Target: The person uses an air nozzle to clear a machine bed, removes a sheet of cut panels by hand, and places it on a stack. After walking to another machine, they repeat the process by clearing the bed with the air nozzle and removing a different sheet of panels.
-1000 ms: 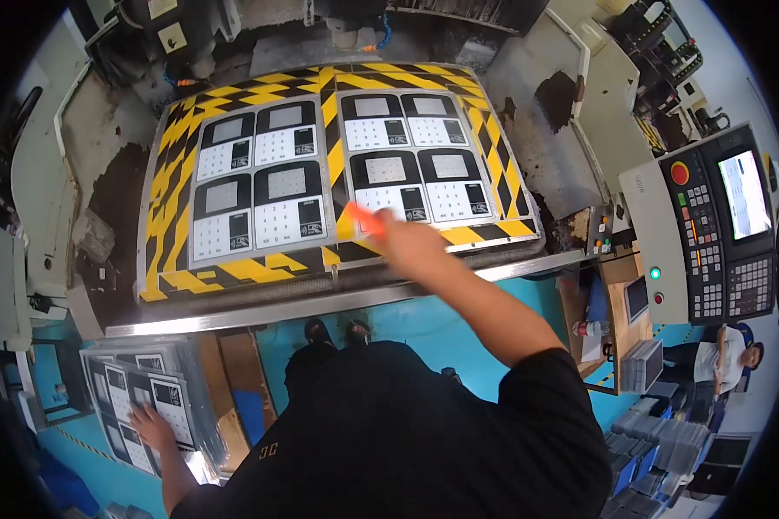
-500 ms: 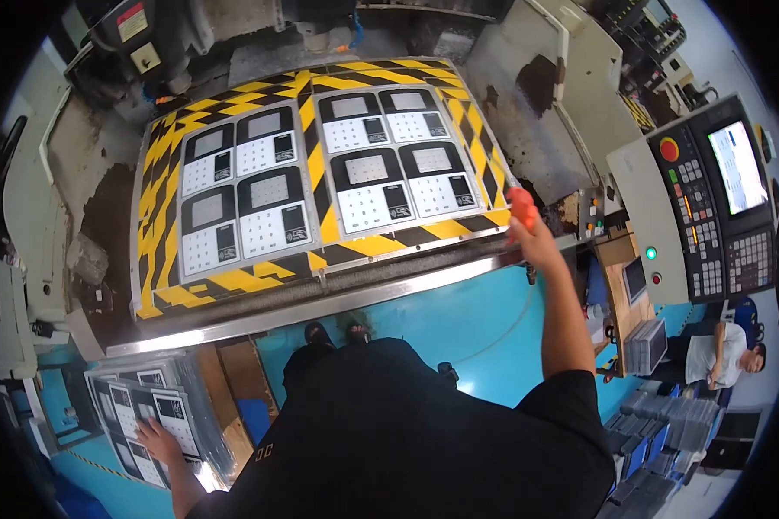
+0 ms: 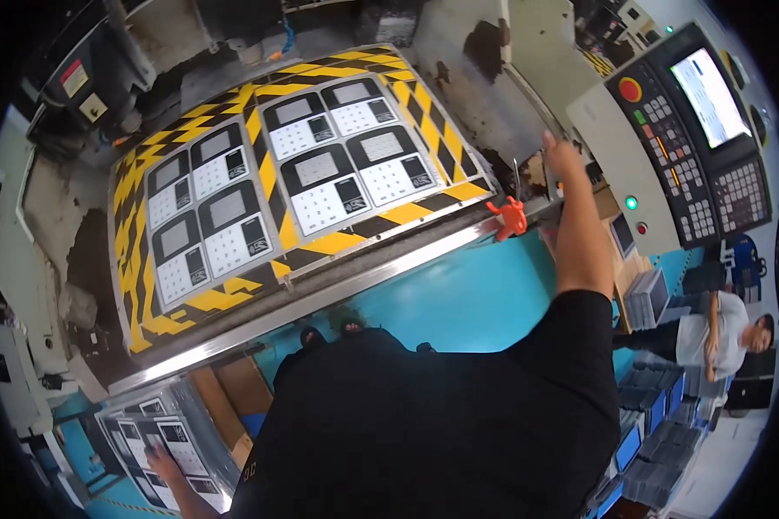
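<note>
My right hand (image 3: 565, 160) is raised beyond the front right corner of the machine bed, empty, a finger stretched out. Below it, an orange-red air blow gun (image 3: 511, 218) with a thin metal nozzle rests at the machine's front rim, out of my grasp. My left hand (image 3: 163, 465) lies fingers apart on a stack of printed keypad panels (image 3: 180, 437) at the lower left. On the bed, several black-and-white keypad panels (image 3: 325, 190) sit in two groups, framed by a fixture plate with yellow-and-black striped tape (image 3: 355, 238).
A control console (image 3: 688, 160) with a lit screen and a red stop button stands at the right. The machine's metal front rim (image 3: 320, 311) runs before me. Another person (image 3: 718, 333) is at the far right, near stacked panels (image 3: 658, 432). A wooden board (image 3: 216, 411) stands beside the left stack.
My right hand has let go of the air blow gun and moved up and right, toward the console. The left hand stays on the panel stack. The view has shifted rightward.
</note>
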Motion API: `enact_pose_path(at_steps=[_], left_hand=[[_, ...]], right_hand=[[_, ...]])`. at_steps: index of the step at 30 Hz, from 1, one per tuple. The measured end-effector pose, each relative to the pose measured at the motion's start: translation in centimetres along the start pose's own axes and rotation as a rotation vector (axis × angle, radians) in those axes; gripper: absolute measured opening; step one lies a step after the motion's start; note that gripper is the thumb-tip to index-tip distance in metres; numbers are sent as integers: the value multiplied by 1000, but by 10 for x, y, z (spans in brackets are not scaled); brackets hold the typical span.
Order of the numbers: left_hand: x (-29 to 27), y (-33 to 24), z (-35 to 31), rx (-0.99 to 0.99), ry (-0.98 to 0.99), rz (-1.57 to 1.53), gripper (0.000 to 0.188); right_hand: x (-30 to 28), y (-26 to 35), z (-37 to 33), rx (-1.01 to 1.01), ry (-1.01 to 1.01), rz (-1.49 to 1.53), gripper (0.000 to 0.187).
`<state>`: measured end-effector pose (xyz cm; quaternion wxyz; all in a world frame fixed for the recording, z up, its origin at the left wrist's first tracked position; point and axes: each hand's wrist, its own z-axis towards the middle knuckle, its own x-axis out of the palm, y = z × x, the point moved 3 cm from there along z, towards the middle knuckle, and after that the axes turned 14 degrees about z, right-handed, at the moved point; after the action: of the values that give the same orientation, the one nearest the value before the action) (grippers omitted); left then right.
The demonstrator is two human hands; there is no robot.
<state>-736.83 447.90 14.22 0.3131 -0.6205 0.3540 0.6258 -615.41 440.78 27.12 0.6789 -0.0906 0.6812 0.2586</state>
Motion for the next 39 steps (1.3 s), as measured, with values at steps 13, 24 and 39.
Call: enact_pose_path(at_steps=[13, 24, 39], left_hand=[[-54, -360, 31, 582, -2, -352, 57], [-15, -420, 89, 175, 527, -220, 41], [-33, -395, 98, 149, 781, -410, 30]], right_hand=[[172, 169, -70, -309, 421, 255, 56], [184, 187, -83, -87, 525, 396, 50], [9, 291, -140, -129, 941, 1575, 15]])
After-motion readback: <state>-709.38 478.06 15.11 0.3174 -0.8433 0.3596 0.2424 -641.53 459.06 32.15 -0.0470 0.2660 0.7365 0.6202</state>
